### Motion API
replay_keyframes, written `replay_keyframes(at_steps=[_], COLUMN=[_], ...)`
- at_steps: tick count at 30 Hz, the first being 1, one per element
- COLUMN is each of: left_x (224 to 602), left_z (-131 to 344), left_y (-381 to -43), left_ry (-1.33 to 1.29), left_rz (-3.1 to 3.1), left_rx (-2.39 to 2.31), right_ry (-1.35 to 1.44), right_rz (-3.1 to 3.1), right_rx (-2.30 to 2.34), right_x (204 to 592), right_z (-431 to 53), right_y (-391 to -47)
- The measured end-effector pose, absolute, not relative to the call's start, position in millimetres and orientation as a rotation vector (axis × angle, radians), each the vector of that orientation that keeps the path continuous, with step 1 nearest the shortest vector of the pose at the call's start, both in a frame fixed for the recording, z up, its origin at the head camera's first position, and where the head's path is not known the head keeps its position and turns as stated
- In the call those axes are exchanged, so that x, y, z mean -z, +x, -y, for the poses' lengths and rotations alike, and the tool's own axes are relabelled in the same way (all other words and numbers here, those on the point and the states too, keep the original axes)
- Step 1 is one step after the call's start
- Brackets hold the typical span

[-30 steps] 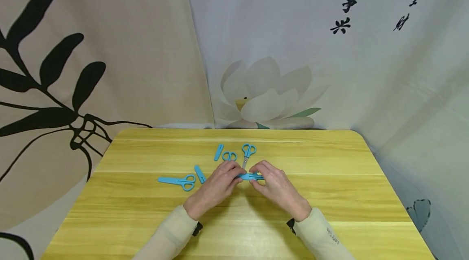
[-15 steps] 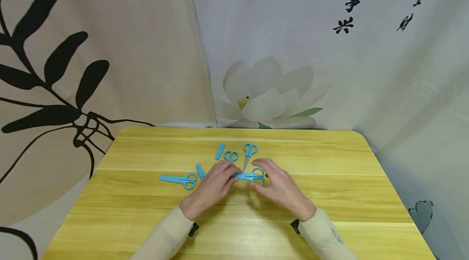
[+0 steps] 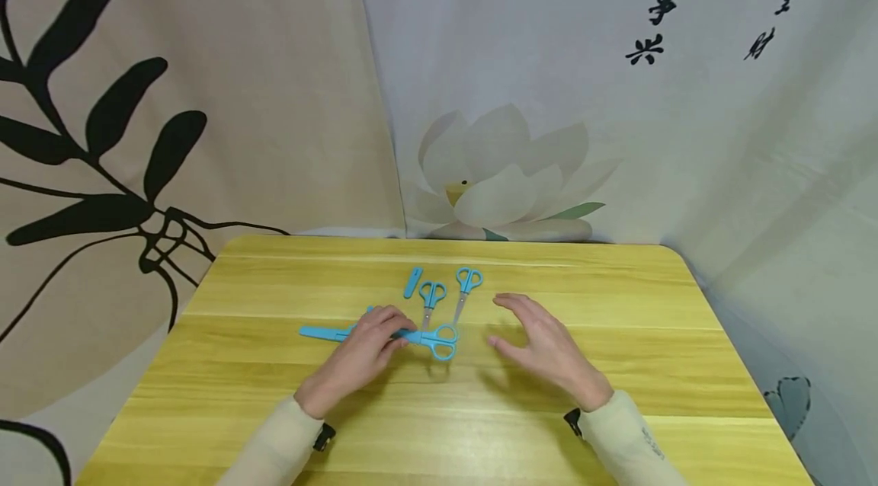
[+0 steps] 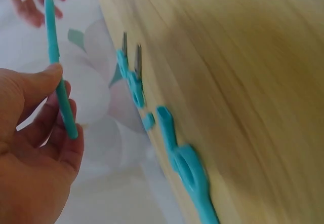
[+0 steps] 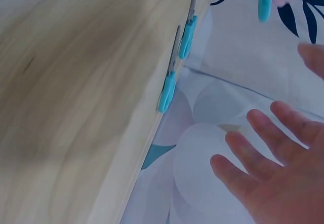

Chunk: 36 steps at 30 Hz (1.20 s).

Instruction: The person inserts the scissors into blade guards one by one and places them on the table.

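My left hand [image 3: 366, 345] pinches a pair of blue scissors [image 3: 427, 337], its blades inside a blue cover, handle loops pointing right. Seen edge-on in the left wrist view, these covered scissors [image 4: 52, 31] are raised off the tabletop between thumb and fingers. My right hand [image 3: 549, 353] is apart to the right, fingers spread and holding nothing; the right wrist view also shows this hand [image 5: 283, 168] bare. Behind them lie two blue-handled scissors with bare blades, one pair [image 3: 429, 305] near the middle and another pair [image 3: 467, 286] to its right.
A loose blue blade cover [image 3: 413, 282] lies toward the back of the wooden table [image 3: 473, 433]. Another cover [image 4: 166, 122] and a covered pair of scissors [image 3: 322, 334] lie at the left, partly behind my left hand. Printed curtains [image 3: 274, 90] hang behind the table's far edge.
My right hand has let go of the covered scissors and moved right, fingers spreading. My left hand has carried the scissors left, uncovering more of the bare-bladed pair in the middle.
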<state>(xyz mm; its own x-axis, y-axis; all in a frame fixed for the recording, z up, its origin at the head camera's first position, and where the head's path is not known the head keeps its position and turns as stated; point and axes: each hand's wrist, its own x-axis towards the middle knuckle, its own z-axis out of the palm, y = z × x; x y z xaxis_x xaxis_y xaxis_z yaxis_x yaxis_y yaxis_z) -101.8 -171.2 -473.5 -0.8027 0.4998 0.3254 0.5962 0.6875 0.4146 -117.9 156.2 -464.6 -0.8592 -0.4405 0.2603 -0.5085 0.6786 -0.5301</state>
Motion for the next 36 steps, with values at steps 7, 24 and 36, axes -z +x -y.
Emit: replay_keyframes(at_steps=[7,24,36], left_x=[476.1,481.0,490.1], left_z=[200.4,285.9,309.6], left_y=[-94.0,-82.3,-86.2], left_ry=[-0.831,-0.794,-0.811], left_rz=[2.807,2.910,2.972], left_rx=[0.905,0.988,0.829], right_ry=[0.738,0.744,0.749], right_rz=[2.792,2.774,2.755], right_rx=[-0.949,-0.924,-0.914], right_x=[467.6,463.2,462.8], right_z=[-167.7,-171.4,-170.4], right_y=[-118.2,-123.4,-124.2])
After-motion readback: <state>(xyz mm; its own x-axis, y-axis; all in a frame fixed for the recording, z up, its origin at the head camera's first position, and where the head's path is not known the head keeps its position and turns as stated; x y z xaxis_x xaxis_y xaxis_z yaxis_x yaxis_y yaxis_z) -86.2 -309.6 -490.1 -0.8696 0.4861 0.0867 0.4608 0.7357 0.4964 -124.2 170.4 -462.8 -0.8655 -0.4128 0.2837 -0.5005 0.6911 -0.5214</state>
